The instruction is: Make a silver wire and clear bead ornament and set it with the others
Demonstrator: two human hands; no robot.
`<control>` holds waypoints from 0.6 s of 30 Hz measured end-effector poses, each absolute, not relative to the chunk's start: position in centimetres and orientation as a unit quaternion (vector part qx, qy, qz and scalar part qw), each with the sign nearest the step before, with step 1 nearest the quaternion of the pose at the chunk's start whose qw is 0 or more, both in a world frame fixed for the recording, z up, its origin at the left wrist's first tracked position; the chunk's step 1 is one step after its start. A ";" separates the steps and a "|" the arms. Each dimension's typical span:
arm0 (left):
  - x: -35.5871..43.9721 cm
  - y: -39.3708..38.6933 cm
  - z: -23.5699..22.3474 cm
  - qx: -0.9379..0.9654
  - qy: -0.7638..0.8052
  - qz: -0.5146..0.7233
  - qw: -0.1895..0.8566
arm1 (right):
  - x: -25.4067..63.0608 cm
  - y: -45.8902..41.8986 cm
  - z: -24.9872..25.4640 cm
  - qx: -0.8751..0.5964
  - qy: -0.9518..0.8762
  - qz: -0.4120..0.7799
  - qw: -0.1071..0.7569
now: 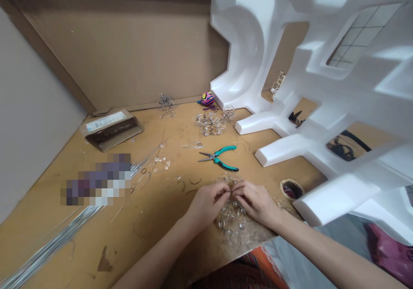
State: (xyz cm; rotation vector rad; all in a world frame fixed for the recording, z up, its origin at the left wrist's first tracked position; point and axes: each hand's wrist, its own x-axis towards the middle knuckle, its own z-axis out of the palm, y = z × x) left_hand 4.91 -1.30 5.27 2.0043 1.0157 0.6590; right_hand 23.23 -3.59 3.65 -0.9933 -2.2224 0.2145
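Note:
My left hand [206, 201] and my right hand [256, 201] meet near the table's front edge, fingertips almost touching. Each pinches a thin wire between thumb and fingers. That wire seems to belong to a tangle of looped wire with clear beads [232, 222], which lies beneath and between my hands. Fingers hide part of the join. Just beyond, long-nose pliers with teal handles [214, 155] rest on the table, jaws pointing left. Short curved wire offcuts [195, 181] are scattered left of my fingers. Loose clear beads [163, 163] lie farther left.
White foam packing [274, 151] stands along the right side, a tape roll [292, 189] near it. More beaded wire shapes [209, 123] sit at the back beside a colourful ball-like object [207, 98]. Long straight wires [64, 239] and an opened cardboard box [112, 130] occupy the left.

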 end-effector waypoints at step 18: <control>5.0 -0.7 5.4 0.769 0.357 0.304 0.434 | 23.5 -3.8 3.6 -0.371 -0.854 0.070 0.358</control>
